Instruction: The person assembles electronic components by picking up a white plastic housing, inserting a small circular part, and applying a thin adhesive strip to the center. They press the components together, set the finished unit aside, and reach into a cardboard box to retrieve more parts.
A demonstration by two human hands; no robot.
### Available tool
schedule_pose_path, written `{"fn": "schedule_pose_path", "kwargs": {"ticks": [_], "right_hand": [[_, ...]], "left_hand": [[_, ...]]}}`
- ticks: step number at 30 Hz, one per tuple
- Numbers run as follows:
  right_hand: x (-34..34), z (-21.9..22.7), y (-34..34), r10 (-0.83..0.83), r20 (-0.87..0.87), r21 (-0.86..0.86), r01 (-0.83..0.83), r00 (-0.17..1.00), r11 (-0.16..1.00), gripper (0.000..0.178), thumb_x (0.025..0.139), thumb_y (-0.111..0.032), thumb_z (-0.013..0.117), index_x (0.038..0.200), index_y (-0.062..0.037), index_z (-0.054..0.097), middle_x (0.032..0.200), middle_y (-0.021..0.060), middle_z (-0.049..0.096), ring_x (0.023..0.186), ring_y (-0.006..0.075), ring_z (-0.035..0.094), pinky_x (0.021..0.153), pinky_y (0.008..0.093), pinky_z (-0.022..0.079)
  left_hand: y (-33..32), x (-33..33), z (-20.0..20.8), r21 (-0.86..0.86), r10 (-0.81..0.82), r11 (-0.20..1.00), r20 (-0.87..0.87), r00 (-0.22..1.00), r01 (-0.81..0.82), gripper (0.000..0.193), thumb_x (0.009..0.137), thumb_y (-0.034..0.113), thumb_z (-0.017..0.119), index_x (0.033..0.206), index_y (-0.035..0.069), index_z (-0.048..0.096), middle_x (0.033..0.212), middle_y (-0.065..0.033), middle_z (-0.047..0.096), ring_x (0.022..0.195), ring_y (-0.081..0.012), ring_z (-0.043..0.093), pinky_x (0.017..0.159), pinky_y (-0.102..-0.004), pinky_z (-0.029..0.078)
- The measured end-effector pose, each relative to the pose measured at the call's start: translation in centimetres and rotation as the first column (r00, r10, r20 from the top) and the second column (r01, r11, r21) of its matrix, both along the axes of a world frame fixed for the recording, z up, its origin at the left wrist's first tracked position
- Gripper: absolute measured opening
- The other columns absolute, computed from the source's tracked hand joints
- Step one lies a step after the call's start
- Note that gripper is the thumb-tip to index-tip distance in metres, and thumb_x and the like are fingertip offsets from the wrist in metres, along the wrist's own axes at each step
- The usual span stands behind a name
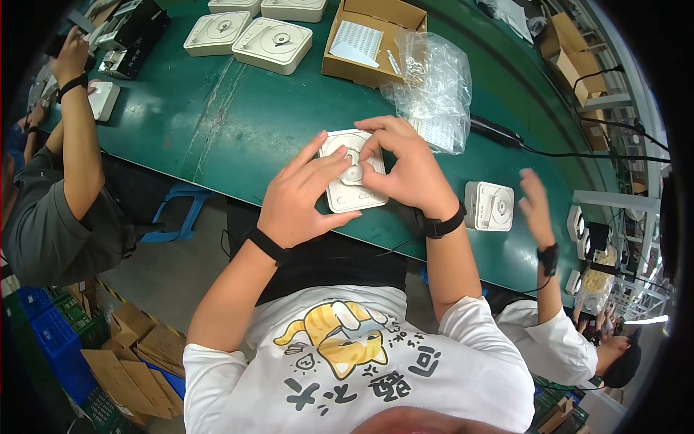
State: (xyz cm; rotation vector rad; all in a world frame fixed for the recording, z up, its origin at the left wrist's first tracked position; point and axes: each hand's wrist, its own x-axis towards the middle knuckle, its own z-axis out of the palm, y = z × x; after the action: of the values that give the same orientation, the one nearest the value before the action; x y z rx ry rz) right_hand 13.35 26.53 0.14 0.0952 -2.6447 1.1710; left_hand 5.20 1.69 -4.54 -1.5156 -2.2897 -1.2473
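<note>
The white device (pixel 352 176) was at the near edge of the green table (pixel 282 126), between both hands. The left grip (pixel 293 199) was unclenched, its fingers spread over the device's left side and top. The right grip (pixel 416 166) had thumb and forefinger bent at the central disc; whether they pinched it could not be told. Beyond sat a carton (pixel 350 74) and a plastic bag (pixel 442 94).
</note>
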Motion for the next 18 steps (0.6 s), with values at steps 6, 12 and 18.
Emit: {"fn": "schedule_pose_path", "kwargs": {"ticks": [6,12,18], "right_hand": [[-0.1,-1.1,-0.1,-0.032,-0.018,-0.074,0.031,0.999,0.997,0.013,0.086,-0.008,0.087,0.094,-0.0066,0.078,0.14,0.0131,0.081,0.123,0.0321,0.074,0.103,0.041,0.061],[-0.8,-1.5,0.1,-0.026,-0.019,-0.08,0.024,0.999,0.996,0.014,0.083,-0.007,0.087,0.093,-0.0059,0.077,0.14,0.0129,0.08,0.123,0.0305,0.074,0.104,0.0396,0.06],[-0.8,-3.0,1.2,0.018,-0.056,-0.151,-0.026,0.998,0.988,0.014,0.084,-0.007,0.087,0.094,-0.0058,0.078,0.142,0.0117,0.079,0.127,0.0295,0.073,0.11,0.0413,0.059]], "left_hand": [[0.3,-0.7,1.1,-0.129,-0.035,0.991,-0.148,0.988,0.016,0.065,0.079,0.047,0.104,0.132,0.013,0.086,0.147,-0.0073,0.081,0.156,-0.0393,0.066,0.111,-0.0512,0.064],[0.5,-1.3,0.5,-0.126,-0.057,0.992,-0.234,0.97,0.028,0.064,0.08,0.05,0.102,0.13,0.013,0.086,0.147,-0.0071,0.08,0.15,-0.0404,0.067,0.111,-0.0519,0.064],[0.3,-1.3,1.6,-0.17,-0.087,0.984,-0.235,0.968,0.047,0.062,0.084,0.048,0.101,0.133,0.013,0.084,0.146,-0.0081,0.08,0.152,-0.0409,0.065,0.115,-0.0541,0.062]]}}
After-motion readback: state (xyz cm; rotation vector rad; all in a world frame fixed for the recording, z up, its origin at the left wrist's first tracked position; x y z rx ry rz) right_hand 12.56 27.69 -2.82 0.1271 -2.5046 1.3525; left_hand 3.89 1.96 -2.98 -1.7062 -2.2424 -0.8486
